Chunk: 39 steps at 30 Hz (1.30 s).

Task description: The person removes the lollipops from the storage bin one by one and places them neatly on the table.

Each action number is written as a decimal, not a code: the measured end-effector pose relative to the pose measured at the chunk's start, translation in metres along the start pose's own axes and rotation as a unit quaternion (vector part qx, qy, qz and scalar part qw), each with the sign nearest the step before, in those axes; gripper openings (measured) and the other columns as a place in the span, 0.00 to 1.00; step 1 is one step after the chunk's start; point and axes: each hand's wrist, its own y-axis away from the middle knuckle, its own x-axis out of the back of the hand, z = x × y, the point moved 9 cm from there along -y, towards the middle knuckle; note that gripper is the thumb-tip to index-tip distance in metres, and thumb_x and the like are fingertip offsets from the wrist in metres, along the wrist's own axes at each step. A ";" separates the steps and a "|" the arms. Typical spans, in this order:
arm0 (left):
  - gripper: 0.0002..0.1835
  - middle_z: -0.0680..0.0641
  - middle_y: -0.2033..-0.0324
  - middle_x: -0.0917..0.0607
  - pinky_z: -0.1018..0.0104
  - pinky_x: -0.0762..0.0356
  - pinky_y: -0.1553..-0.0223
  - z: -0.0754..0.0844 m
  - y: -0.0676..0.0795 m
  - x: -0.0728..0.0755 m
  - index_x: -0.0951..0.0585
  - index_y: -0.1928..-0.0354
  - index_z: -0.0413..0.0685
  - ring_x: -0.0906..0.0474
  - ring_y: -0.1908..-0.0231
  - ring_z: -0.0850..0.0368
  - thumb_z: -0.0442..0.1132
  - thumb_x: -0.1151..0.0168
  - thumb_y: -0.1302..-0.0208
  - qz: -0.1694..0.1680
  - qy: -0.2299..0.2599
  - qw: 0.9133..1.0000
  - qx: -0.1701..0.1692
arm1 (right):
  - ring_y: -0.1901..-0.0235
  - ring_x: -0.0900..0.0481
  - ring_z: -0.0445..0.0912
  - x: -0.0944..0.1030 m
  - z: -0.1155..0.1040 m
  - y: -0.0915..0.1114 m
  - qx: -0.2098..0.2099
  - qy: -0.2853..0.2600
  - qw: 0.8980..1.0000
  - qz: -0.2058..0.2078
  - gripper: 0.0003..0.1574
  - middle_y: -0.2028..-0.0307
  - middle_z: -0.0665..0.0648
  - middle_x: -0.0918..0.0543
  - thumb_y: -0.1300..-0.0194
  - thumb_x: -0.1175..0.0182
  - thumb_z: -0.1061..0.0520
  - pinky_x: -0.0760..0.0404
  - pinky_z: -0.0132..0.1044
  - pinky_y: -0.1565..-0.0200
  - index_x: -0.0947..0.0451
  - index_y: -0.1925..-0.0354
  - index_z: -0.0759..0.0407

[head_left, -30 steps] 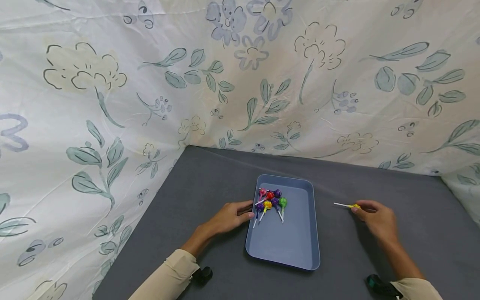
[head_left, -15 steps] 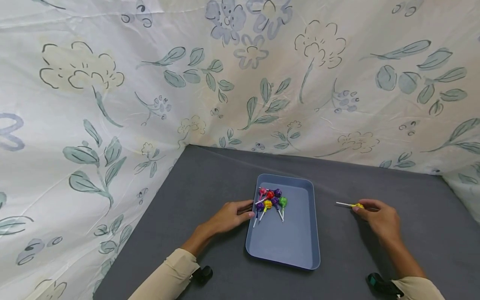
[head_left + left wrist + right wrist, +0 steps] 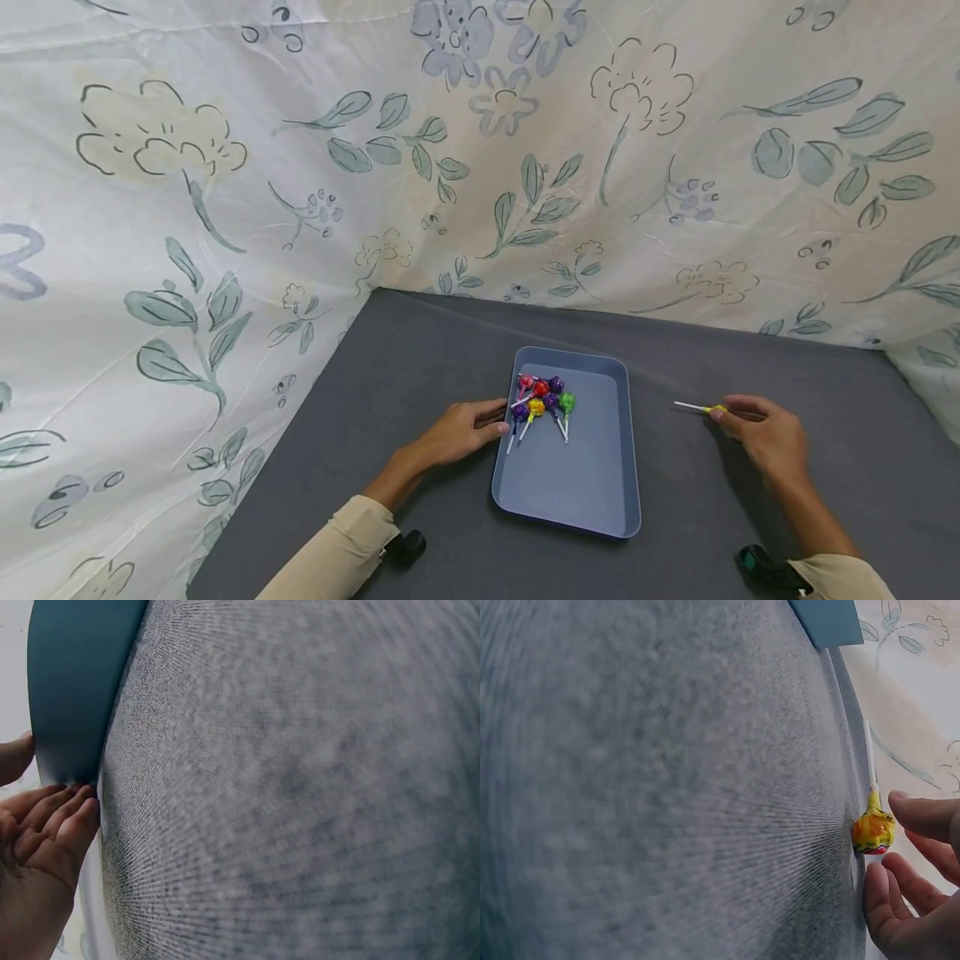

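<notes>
A blue tray (image 3: 573, 487) lies on the dark grey cloth, with several wrapped lollipops grouped at its upper left: a green one (image 3: 567, 402), a yellow one (image 3: 536, 407), a red one (image 3: 540, 389), plus pink and purple ones. My left hand (image 3: 467, 432) rests against the tray's left wall, fingers fairly straight; the left wrist view has its fingertips at the wall (image 3: 82, 697). Right of the tray, another yellow lollipop (image 3: 873, 831) lies close to the cloth, stick pointing left. My right hand (image 3: 768, 437) surrounds its head, thumb and fingers spread apart in the right wrist view.
Grey cloth (image 3: 405, 358) covers the table around the tray. A white floral fabric (image 3: 465, 208) rises behind and at both sides. Dark wrist devices sit by both cuffs, the left one (image 3: 408, 548) near the table front.
My right hand has shifted slightly right. The yellow lollipop beside it has moved a little right too, less than the hand lately. The left hand and tray have stayed put.
</notes>
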 end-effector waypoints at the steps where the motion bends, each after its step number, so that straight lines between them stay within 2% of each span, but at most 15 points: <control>1: 0.31 0.40 0.27 0.24 0.50 0.25 0.30 0.000 0.000 0.000 0.30 0.23 0.39 0.23 0.30 0.47 0.49 0.41 0.19 0.000 0.000 1.000 0.000 | 0.74 0.22 0.24 0.000 -0.001 0.000 -0.002 -0.001 1.000 0.001 0.27 0.62 0.52 0.08 0.32 0.25 0.52 0.20 0.27 0.72 0.15 0.42 0.68; 3: 0.31 0.40 0.27 0.24 0.50 0.25 0.31 0.000 0.000 0.000 0.30 0.23 0.39 0.23 0.30 0.47 0.48 0.41 0.19 0.000 0.001 1.000 -0.002 | 0.74 0.23 0.24 0.001 -0.003 0.001 -0.008 0.006 1.000 0.002 0.29 0.59 0.60 0.07 0.32 0.26 0.50 0.21 0.27 0.72 0.16 0.41 0.67; 5: 0.31 0.40 0.28 0.24 0.51 0.25 0.31 0.001 0.000 0.000 0.30 0.23 0.39 0.23 0.30 0.47 0.48 0.41 0.19 -0.001 0.008 1.000 -0.004 | 0.70 0.25 0.25 0.001 -0.006 0.003 -0.010 0.019 1.000 0.000 0.29 0.52 0.66 0.09 0.31 0.27 0.47 0.22 0.27 0.71 0.16 0.40 0.65; 9: 0.31 0.40 0.28 0.23 0.52 0.25 0.31 0.002 0.001 -0.001 0.30 0.23 0.38 0.22 0.31 0.48 0.48 0.41 0.19 -0.004 0.019 1.000 -0.007 | 0.61 0.23 0.35 0.000 -0.015 0.007 -0.006 0.034 0.999 -0.007 0.31 0.41 0.70 0.14 0.29 0.29 0.43 0.24 0.29 0.69 0.16 0.38 0.62; 12: 0.31 0.40 0.28 0.23 0.52 0.25 0.31 0.002 0.001 0.000 0.30 0.23 0.38 0.22 0.31 0.49 0.47 0.41 0.19 -0.003 0.022 1.000 -0.007 | 0.61 0.24 0.32 -0.001 -0.024 0.008 0.009 0.030 0.999 -0.007 0.32 0.41 0.69 0.15 0.29 0.28 0.42 0.24 0.29 0.68 0.15 0.38 0.61; 16: 0.31 0.40 0.28 0.23 0.52 0.25 0.31 0.003 0.002 0.000 0.30 0.23 0.38 0.22 0.31 0.49 0.46 0.41 0.19 -0.002 0.023 1.000 -0.007 | 0.67 0.29 0.19 -0.003 -0.037 0.011 0.027 0.016 1.000 -0.005 0.31 0.41 0.68 0.14 0.30 0.27 0.42 0.23 0.25 0.69 0.15 0.39 0.61; 18: 0.31 0.40 0.28 0.23 0.52 0.25 0.31 0.004 0.002 0.000 0.30 0.23 0.38 0.22 0.31 0.49 0.46 0.41 0.19 -0.002 0.023 1.000 -0.007 | 0.67 0.28 0.18 -0.005 -0.042 0.012 0.028 0.006 1.000 -0.006 0.32 0.42 0.67 0.13 0.31 0.27 0.42 0.22 0.24 0.68 0.15 0.39 0.61; 23: 0.31 0.40 0.28 0.24 0.52 0.25 0.30 0.004 0.002 0.000 0.31 0.22 0.37 0.23 0.30 0.49 0.46 0.41 0.19 -0.002 0.019 1.000 -0.004 | 0.67 0.23 0.20 -0.011 -0.056 0.015 0.029 -0.023 0.999 -0.016 0.32 0.45 0.67 0.12 0.31 0.27 0.44 0.18 0.24 0.67 0.16 0.39 0.63; 30: 0.31 0.40 0.28 0.24 0.52 0.25 0.31 0.002 0.000 -0.001 0.30 0.22 0.39 0.23 0.30 0.49 0.47 0.41 0.19 -0.001 0.013 1.000 -0.002 | 0.65 0.19 0.23 -0.021 -0.076 0.019 0.032 -0.056 0.997 -0.039 0.33 0.40 0.69 0.15 0.29 0.28 0.44 0.16 0.25 0.63 0.18 0.36 0.63; 39: 0.31 0.41 0.27 0.24 0.52 0.25 0.30 0.002 -0.002 -0.002 0.30 0.22 0.39 0.23 0.30 0.49 0.48 0.41 0.19 0.003 0.012 1.000 -0.001 | 0.59 0.12 0.36 -0.033 -0.098 0.023 0.047 -0.086 0.993 -0.069 0.34 0.41 0.63 0.15 0.28 0.30 0.40 0.17 0.26 0.59 0.19 0.36 0.60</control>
